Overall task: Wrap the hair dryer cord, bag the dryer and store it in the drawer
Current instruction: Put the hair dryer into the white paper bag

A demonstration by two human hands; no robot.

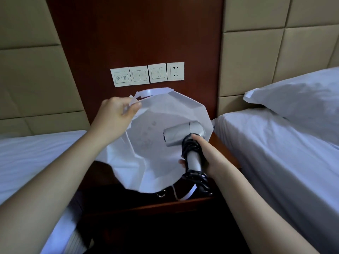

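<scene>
Dryer (183,134) clenched in my right hand (207,154), left hand (113,114) pinching bag (156,162) rim; trailing cord (200,178) may snag the mouth.

Single head-worn wide view, looking forward and down, close over nightstand (211,200), facing wall switches (146,74)

Dryer (183,133) in hand (209,154) — bag (161,110) open

wall: tan padded panels (45,74) | centre: dark wood panel (137,33), switch plates (146,74) | sides: white beds (275,153)
</scene>
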